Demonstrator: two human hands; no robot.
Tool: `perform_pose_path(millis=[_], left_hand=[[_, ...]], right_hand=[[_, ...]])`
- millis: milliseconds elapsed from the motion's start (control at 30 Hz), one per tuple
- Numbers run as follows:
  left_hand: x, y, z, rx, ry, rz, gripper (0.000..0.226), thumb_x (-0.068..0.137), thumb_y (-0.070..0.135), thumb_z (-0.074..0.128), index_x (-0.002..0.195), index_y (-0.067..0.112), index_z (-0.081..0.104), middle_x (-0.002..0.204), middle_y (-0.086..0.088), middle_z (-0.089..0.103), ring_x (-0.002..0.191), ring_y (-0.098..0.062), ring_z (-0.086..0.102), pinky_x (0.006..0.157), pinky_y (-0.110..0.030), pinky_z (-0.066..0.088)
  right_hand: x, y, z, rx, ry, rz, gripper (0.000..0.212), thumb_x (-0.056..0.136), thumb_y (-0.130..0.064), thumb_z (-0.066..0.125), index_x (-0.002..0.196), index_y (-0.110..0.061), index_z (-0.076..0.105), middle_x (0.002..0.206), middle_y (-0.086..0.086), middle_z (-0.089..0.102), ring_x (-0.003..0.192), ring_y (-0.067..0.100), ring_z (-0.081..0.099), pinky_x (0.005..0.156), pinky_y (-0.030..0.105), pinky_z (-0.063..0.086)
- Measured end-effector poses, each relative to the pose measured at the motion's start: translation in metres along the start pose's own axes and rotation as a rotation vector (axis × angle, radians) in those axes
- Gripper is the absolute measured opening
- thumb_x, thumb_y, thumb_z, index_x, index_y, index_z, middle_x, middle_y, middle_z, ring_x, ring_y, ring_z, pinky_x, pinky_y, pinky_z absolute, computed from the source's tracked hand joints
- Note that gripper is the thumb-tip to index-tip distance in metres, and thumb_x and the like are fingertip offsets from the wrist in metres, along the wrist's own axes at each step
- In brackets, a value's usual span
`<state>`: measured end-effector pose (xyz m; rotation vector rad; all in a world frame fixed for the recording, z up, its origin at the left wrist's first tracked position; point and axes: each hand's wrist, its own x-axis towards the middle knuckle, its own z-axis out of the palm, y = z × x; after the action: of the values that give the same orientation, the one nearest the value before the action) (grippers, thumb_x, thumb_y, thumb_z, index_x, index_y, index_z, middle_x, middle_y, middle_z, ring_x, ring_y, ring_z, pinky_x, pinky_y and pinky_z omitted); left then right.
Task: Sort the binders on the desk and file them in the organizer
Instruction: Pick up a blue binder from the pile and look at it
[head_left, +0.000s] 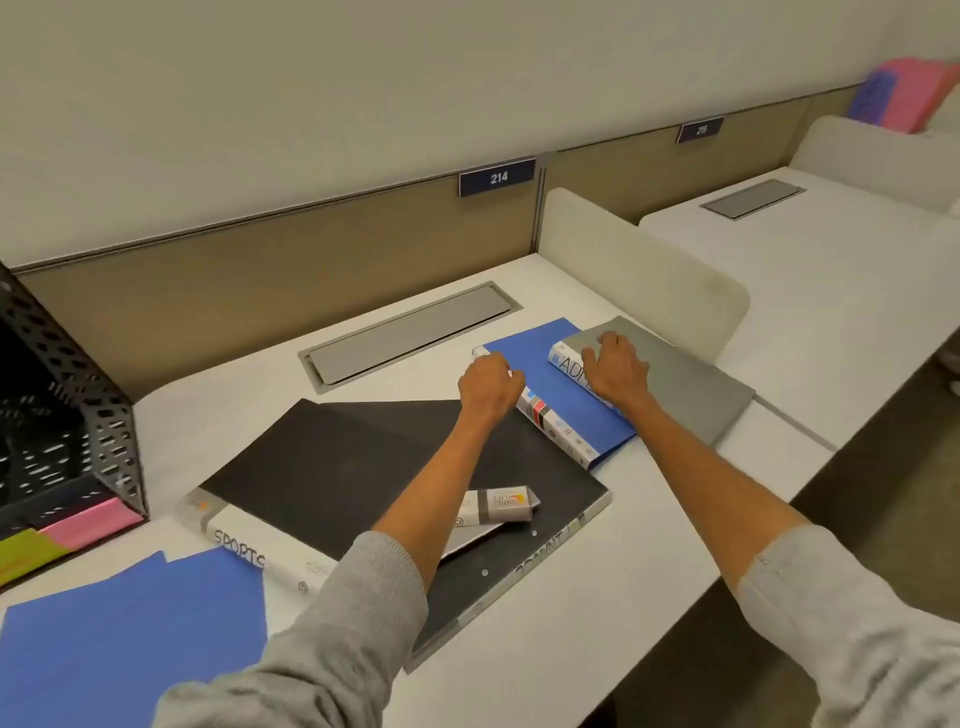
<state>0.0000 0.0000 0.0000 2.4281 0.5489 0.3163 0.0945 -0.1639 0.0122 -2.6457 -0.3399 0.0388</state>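
Several binders lie on the white desk (597, 597). A grey binder (691, 387), its spine starting "ADM", rests on a blue binder (540, 364) at the right. My right hand (615, 371) lies on the grey binder's spine edge and grips it. My left hand (491, 384) curls over the blue binder's spine near its far end. Two black binders lie in the middle: one marked "SPORTS" (311, 457) and a flatter one (519, 561) under it. Another blue binder (130, 634) lies at the near left. The black perforated organizer (78, 415) stands at the far left.
Pink and yellow-green tabs (62, 535) mark the organizer's base. A grey cable hatch (410, 332) is set into the desk behind the binders. A white divider (644, 275) separates the neighbouring desk on the right. The desk's front edge runs diagonally at the lower right.
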Motion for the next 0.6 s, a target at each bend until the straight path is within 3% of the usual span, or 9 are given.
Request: perform_pose_path(millis=[100, 200, 400, 500, 600], left_hand=[[0.010, 0.023, 0.024, -0.024, -0.040, -0.054, 0.016, 0.092, 0.024, 0.052, 0.093, 0.009, 0.056, 0.091, -0.005, 0.060, 0.083, -0.022, 0.057, 0.070, -0.032, 0.042], [0.021, 0.044, 0.050, -0.052, -0.062, -0.065, 0.028, 0.094, 0.026, 0.052, 0.109, 0.003, 0.060, 0.110, -0.010, 0.064, 0.103, -0.027, 0.059, 0.080, -0.036, 0.045], [0.035, 0.058, 0.099, 0.069, -0.048, -0.187, 0.054, 0.094, 0.031, 0.054, 0.135, 0.000, 0.039, 0.140, -0.018, 0.039, 0.131, -0.034, 0.035, 0.102, -0.046, 0.041], [0.039, 0.061, 0.114, 0.101, -0.022, -0.227, 0.054, 0.094, 0.031, 0.053, 0.136, 0.000, 0.038, 0.141, -0.020, 0.036, 0.131, -0.034, 0.034, 0.102, -0.045, 0.041], [0.042, 0.080, 0.130, 0.079, 0.030, -0.176, 0.040, 0.094, 0.029, 0.053, 0.121, 0.000, 0.050, 0.129, -0.017, 0.047, 0.122, -0.032, 0.041, 0.096, -0.040, 0.042]], right_hand=[[0.015, 0.027, -0.008, -0.022, -0.048, 0.028, 0.047, 0.102, -0.031, 0.038, 0.140, -0.004, 0.040, 0.144, 0.016, 0.041, 0.131, 0.033, 0.041, 0.108, 0.051, 0.032], [0.033, 0.053, -0.006, -0.045, -0.112, 0.003, 0.047, 0.101, -0.031, 0.040, 0.140, -0.005, 0.040, 0.145, 0.016, 0.041, 0.131, 0.032, 0.042, 0.107, 0.051, 0.032], [0.058, 0.088, 0.006, -0.004, -0.190, -0.013, 0.048, 0.099, -0.033, 0.045, 0.139, -0.007, 0.042, 0.144, 0.013, 0.042, 0.131, 0.031, 0.042, 0.107, 0.050, 0.033], [0.067, 0.106, 0.011, 0.007, -0.197, -0.023, 0.048, 0.097, -0.033, 0.047, 0.138, -0.008, 0.043, 0.142, 0.012, 0.044, 0.130, 0.029, 0.042, 0.106, 0.049, 0.033], [0.074, 0.123, 0.013, 0.030, -0.160, -0.014, 0.044, 0.097, -0.033, 0.046, 0.134, -0.009, 0.047, 0.140, 0.010, 0.045, 0.128, 0.028, 0.043, 0.106, 0.048, 0.031]])
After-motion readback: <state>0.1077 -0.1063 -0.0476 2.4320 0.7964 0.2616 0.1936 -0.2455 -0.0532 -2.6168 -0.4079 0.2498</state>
